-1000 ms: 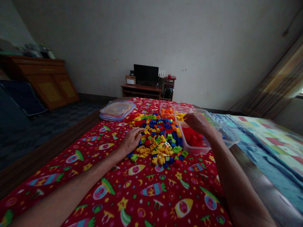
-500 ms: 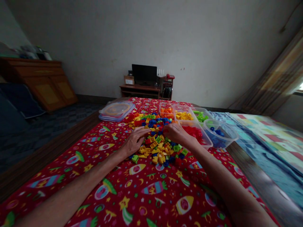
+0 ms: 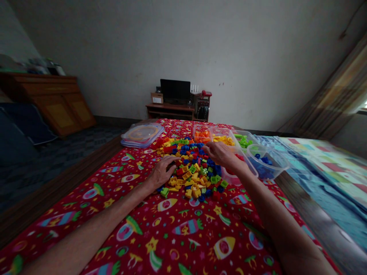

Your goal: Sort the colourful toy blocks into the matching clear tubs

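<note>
A heap of small plastic building blocks (image 3: 191, 168) in yellow, blue, red, green and orange lies on a red rocket-print cloth (image 3: 183, 233). My left hand (image 3: 162, 172) rests on the heap's left edge, fingers stretched flat over the blocks. My right hand (image 3: 222, 154) hovers over the heap's right side, beside the clear tub of red blocks (image 3: 249, 168). Its fingers are drawn together and point left; what they hold, if anything, is hidden.
Behind the heap stand clear tubs of orange blocks (image 3: 202, 135), yellow blocks (image 3: 222, 140) and green blocks (image 3: 243, 140). A round bowl of blue blocks (image 3: 266, 164) sits at the right. Stacked lids (image 3: 142, 133) lie back left. The table edge runs along both sides.
My right hand came from over the yellow tub down to the heap, then lifted slightly back toward the red tub. My left hand stayed on the heap's left edge.
</note>
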`<act>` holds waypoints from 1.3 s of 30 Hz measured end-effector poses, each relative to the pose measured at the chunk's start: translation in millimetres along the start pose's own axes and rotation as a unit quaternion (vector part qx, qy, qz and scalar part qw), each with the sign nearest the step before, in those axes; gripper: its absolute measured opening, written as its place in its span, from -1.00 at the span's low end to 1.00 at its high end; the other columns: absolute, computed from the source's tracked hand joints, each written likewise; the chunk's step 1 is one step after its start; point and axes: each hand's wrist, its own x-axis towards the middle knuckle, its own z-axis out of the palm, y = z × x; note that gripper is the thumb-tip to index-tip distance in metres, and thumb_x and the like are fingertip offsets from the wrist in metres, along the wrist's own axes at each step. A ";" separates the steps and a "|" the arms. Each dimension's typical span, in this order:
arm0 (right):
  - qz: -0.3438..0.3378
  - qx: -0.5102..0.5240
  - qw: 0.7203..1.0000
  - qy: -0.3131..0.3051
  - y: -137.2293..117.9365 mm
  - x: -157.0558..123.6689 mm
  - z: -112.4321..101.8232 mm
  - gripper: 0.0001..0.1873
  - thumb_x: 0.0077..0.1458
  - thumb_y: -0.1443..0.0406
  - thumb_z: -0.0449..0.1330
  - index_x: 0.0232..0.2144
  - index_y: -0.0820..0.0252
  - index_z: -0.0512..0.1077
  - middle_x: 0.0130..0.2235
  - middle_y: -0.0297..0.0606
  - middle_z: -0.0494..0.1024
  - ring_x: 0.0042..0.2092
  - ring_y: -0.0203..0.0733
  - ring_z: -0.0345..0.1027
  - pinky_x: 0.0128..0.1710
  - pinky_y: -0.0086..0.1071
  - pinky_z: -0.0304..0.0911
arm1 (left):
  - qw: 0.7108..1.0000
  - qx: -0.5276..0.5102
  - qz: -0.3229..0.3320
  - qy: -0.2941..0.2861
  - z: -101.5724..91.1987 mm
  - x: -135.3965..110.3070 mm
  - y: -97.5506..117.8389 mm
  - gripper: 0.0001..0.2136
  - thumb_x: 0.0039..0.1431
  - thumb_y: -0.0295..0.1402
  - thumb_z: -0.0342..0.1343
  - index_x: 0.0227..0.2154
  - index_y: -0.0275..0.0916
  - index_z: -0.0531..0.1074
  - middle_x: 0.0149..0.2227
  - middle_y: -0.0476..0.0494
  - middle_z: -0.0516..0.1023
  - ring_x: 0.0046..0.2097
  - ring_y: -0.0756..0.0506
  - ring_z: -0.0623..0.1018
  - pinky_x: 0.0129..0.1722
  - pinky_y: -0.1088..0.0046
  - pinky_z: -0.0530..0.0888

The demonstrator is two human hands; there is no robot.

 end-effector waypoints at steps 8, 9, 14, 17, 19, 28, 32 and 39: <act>0.136 -0.132 0.982 -0.001 41.4 -6.4 -29.5 -0.52 0.25 0.16 -0.15 -0.36 0.26 0.52 -0.36 -0.08 0.55 -0.38 -0.21 0.35 -0.44 -0.39 -0.01 | 0.999 0.024 -0.012 0.022 0.7 -1.1 -3.3 -0.67 0.19 -0.38 -0.12 -0.02 -0.29 0.36 -0.15 -0.22 0.49 -0.06 -0.17 0.45 -0.01 0.23 0.39; 0.154 -0.142 0.978 -0.024 47.4 -8.5 -32.3 -0.52 0.24 0.16 -0.14 -0.35 0.26 0.52 -0.34 -0.07 0.56 -0.36 -0.19 0.37 -0.44 -0.39 0.00 | 0.999 0.023 -0.011 0.022 0.9 -1.1 -3.7 -0.67 0.20 -0.38 -0.13 -0.02 -0.30 0.37 -0.14 -0.23 0.49 -0.06 -0.17 0.45 -0.01 0.23 0.38; 0.198 -0.152 0.964 -0.091 62.3 -14.8 -39.2 -0.63 0.18 0.18 -0.03 -0.26 0.22 0.53 -0.21 -0.06 0.56 -0.26 -0.16 0.40 -0.40 -0.41 0.07 | 0.999 0.000 0.044 -0.017 1.9 0.0 -4.8 -0.64 0.25 -0.32 -0.13 0.04 -0.27 0.36 -0.07 -0.24 0.49 -0.02 -0.16 0.43 0.03 0.24 0.34; 0.168 -0.147 0.973 -0.055 44.8 -11.0 -34.7 -0.65 0.19 0.26 -0.05 -0.21 0.25 0.51 -0.25 -0.05 0.56 -0.31 -0.19 0.38 -0.42 -0.41 0.06 | 0.998 -0.011 0.053 -0.027 1.9 0.2 -4.8 -0.67 0.25 -0.28 -0.09 -0.01 -0.26 0.40 -0.10 -0.24 0.52 -0.03 -0.16 0.43 0.03 0.26 0.35; 0.114 -0.128 0.984 -0.043 22.8 -6.6 -25.4 -0.66 0.19 0.33 -0.07 -0.23 0.28 0.50 -0.30 -0.06 0.55 -0.33 -0.21 0.37 -0.41 -0.42 0.07 | 0.999 -0.013 0.046 -0.017 1.6 0.1 -4.3 -0.70 0.23 -0.27 -0.05 -0.06 -0.25 0.44 -0.13 -0.23 0.53 -0.05 -0.16 0.45 0.00 0.26 0.37; -0.109 -0.033 0.989 -0.099 -31.3 -0.7 39.1 -0.47 0.10 0.48 -0.07 0.14 0.24 0.22 0.02 -0.01 0.40 -0.03 -0.13 0.30 -0.18 -0.36 0.23 | 0.999 -0.022 0.026 0.024 1.1 0.3 1.0 -0.75 0.20 -0.25 0.04 -0.13 -0.21 0.46 -0.17 -0.20 0.54 -0.11 -0.16 0.48 -0.06 0.25 0.41; -0.081 -0.047 0.990 -0.101 -25.0 0.0 41.7 -0.52 0.12 0.50 -0.10 0.08 0.26 0.28 -0.09 -0.05 0.48 -0.10 -0.15 0.34 -0.22 -0.39 0.21 | 0.999 -0.019 0.025 0.034 1.8 -0.1 1.7 -0.75 0.20 -0.22 0.03 -0.15 -0.21 0.47 -0.21 -0.19 0.54 -0.13 -0.15 0.48 -0.10 0.28 0.42; -0.058 -0.095 0.990 -0.082 -23.3 3.2 38.0 -0.71 0.14 0.44 -0.08 -0.21 0.25 0.41 -0.21 -0.08 0.52 -0.17 -0.16 0.38 -0.30 -0.41 0.13 | 0.999 -0.019 0.028 0.030 -0.3 0.0 5.0 -0.70 0.26 -0.18 -0.06 -0.16 -0.23 0.48 -0.21 -0.20 0.54 -0.13 -0.14 0.48 -0.11 0.31 0.41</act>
